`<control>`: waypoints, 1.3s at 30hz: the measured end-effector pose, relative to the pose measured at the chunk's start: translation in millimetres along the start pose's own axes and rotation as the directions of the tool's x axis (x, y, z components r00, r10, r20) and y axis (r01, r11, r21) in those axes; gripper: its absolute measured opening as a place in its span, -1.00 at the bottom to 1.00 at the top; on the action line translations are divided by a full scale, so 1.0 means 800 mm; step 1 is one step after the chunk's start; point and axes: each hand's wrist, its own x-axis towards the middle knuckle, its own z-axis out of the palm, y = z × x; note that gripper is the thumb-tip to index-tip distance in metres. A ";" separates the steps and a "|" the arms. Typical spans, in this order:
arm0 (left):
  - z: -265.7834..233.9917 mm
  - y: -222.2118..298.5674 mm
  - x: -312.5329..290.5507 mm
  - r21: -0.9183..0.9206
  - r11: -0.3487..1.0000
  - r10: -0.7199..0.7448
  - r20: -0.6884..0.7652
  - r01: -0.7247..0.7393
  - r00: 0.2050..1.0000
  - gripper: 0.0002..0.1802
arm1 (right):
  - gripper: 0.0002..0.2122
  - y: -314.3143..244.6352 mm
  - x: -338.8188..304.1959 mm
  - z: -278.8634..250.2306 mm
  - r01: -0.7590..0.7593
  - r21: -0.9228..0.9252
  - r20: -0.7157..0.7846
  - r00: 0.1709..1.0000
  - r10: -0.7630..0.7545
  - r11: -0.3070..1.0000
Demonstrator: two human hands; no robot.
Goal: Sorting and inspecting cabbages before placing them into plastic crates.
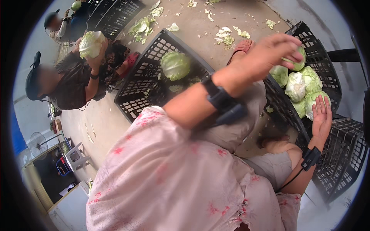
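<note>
My left arm reaches across my body to the right, and my left hand [275, 52] is over the edge of a black slatted crate [325, 63]. Its fingers are stretched out, partly covering a green cabbage [299, 59]; whether they touch it I cannot tell. My right hand [322, 117] has its fingers spread at the crate's near end, beside a pale cabbage [314, 101]. Several cabbages fill that crate, among them a whitish one [295, 86] with its stem end showing. Neither hand holds anything.
Left of my knees stands another black crate [129, 90] with one cabbage [175, 66] inside. A co-worker [71, 82] at the left holds a cabbage [91, 44]. Loose leaves [142, 27] litter the floor. A further black crate [339, 154] sits behind my right arm.
</note>
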 end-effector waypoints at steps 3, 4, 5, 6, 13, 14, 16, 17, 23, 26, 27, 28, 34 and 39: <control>-0.119 0.044 -0.072 0.096 0.995 0.046 -0.267 -0.021 0.963 -0.64 | -0.53 0.007 0.007 -0.015 0.022 -0.031 0.004 1.000 -0.022 0.999; -0.165 0.044 -0.101 0.166 0.986 0.067 -0.375 -0.004 0.925 -0.64 | -0.55 0.008 0.007 -0.024 0.038 -0.004 0.068 0.997 -0.038 0.999; -0.213 0.036 -0.132 0.223 0.971 0.040 -0.516 0.090 0.856 -0.64 | -0.58 0.008 0.005 -0.027 0.054 0.019 0.128 0.990 -0.056 0.998; -0.263 0.022 -0.167 0.187 0.960 -0.019 -0.696 0.207 0.718 -0.58 | -0.58 0.010 0.002 -0.020 0.047 0.013 0.136 0.989 -0.048 0.999; -0.401 -0.033 -0.293 -0.384 0.829 -0.431 -0.902 0.407 0.027 0.17 | -0.60 0.022 -0.043 0.068 0.131 0.004 0.274 0.953 -0.127 0.991; -0.418 -0.036 -0.298 -0.393 0.828 -0.437 -0.899 0.400 0.020 0.17 | -0.60 0.028 -0.052 0.091 0.110 0.046 0.308 0.944 -0.118 0.993; -0.462 -0.047 -0.301 -0.378 0.852 -0.462 -0.868 0.363 0.182 0.23 | -0.61 0.042 -0.067 0.129 0.084 0.038 0.341 0.936 -0.092 0.996; -0.458 -0.040 -0.288 -0.389 0.847 -0.474 -0.861 0.362 0.186 0.23 | -0.61 0.050 -0.076 0.143 0.057 0.021 0.398 0.915 -0.060 0.998; -0.475 -0.011 -0.259 -0.567 0.772 -0.613 -0.784 0.287 0.098 -0.10 | -0.64 0.099 -0.121 0.185 -0.049 -0.062 0.416 0.906 0.071 0.997; -0.499 -0.035 -0.274 -0.606 0.772 -0.635 -0.751 0.192 0.184 -0.14 | -0.64 0.108 -0.130 0.204 -0.007 -0.081 0.357 0.934 0.036 0.997; -0.520 -0.058 -0.290 -0.612 0.767 -0.640 -0.749 0.192 0.172 -0.14 | -0.64 0.111 -0.127 0.205 -0.020 -0.087 0.354 0.934 0.049 0.996; -0.548 -0.086 -0.313 -0.586 0.799 -0.596 -0.743 0.135 0.305 -0.18 | -0.67 0.113 -0.127 0.207 -0.040 -0.069 0.347 0.936 0.061 0.997; -0.503 -0.154 -0.337 0.169 0.954 0.019 -0.859 0.248 0.512 -0.09 | -0.77 0.128 -0.123 0.226 0.027 -0.105 0.266 0.964 0.002 0.994; -0.445 -0.145 -0.330 0.645 0.535 0.206 -0.726 0.546 0.656 -0.03 | -0.81 0.126 -0.117 0.222 0.019 -0.121 0.254 0.967 0.012 0.992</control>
